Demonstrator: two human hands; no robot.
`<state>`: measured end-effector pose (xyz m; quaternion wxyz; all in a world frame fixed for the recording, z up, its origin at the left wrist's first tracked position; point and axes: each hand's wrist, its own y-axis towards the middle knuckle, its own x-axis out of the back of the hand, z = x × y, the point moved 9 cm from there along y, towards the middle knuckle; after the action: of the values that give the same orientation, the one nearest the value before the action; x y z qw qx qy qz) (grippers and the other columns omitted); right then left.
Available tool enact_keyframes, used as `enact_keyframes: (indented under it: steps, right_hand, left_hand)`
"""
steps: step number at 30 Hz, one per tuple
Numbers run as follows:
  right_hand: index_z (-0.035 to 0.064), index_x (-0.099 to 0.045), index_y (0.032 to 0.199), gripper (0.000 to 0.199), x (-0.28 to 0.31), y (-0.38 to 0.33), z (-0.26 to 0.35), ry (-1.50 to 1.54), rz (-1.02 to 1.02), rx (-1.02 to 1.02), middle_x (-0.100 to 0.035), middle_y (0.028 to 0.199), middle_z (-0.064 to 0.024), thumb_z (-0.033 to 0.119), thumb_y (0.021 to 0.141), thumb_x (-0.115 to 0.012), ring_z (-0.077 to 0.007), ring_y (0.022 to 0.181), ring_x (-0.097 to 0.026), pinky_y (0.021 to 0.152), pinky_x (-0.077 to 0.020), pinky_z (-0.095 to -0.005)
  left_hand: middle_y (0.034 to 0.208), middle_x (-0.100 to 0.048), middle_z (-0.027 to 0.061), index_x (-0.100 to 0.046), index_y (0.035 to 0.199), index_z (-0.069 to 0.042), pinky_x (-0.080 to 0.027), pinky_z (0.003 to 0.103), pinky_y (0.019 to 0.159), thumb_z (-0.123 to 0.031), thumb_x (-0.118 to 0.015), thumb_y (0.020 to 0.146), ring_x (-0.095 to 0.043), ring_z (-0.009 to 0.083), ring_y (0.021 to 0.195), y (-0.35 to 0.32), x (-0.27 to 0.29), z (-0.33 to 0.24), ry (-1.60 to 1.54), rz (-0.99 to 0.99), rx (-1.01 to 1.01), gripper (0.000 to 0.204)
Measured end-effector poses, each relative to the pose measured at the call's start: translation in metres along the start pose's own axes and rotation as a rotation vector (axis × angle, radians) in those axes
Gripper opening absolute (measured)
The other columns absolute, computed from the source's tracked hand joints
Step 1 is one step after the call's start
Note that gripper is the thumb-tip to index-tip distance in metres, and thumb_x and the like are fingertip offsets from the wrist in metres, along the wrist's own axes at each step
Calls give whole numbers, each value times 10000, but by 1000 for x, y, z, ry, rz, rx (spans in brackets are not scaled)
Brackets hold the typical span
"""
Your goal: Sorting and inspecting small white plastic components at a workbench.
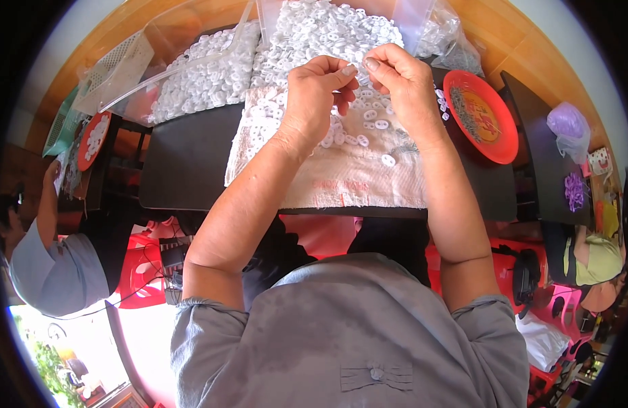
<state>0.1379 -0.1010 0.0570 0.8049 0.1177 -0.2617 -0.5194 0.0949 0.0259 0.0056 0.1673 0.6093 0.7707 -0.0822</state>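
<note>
My left hand (312, 92) and my right hand (404, 80) are raised over a cream cloth (368, 180), their fingertips close together. Thumb and forefinger are pinched on each hand. Whatever lies between the fingertips is too small to name. Beneath the hands, small white oval plastic pieces with two holes (382, 124) lie scattered on the cloth. Just to the left of my right wrist is a little heap of thin grey metal bits (404, 146). To the right, a red round tray (501, 146) holds more of these grey bits.
A clear plastic bin (417, 27) heaped with white pieces stands at the back; a clear tub (124, 98) of them lies to its left. Clear plastic bags (450, 41) sit at back right. The dark table (185, 170) runs underneath. Other people sit at both sides.
</note>
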Motion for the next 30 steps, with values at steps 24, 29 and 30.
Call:
enact_keyframes:
  steps: [24,29,30]
  right_hand:
    - [-14,-572,865,106,-6,-1,17,-231,60,179,-527,665,1,82,904,-597,-67,615,-444,557,-383,-245]
    - [-10,-572,862,84,-5,-2,17,-215,64,174,-531,671,1,61,898,-598,-64,619,-442,556,-380,-238]
    - [-9,-573,863,80,-6,-3,17,-220,64,188,-534,672,2,58,898,-596,-63,618,-442,553,-378,-237]
  left_hand:
    - [711,-615,30,-618,904,13,-405,221,445,-105,-631,889,-538,74,592,-3,2,-10,237,-59,-87,120]
    - [716,-622,34,-622,897,22,-415,225,470,-99,-638,879,-538,79,599,-3,2,-12,255,-58,-109,123]
    - [716,-624,36,-623,897,25,-426,228,488,-99,-641,877,-538,83,601,-3,1,-12,252,-50,-117,128]
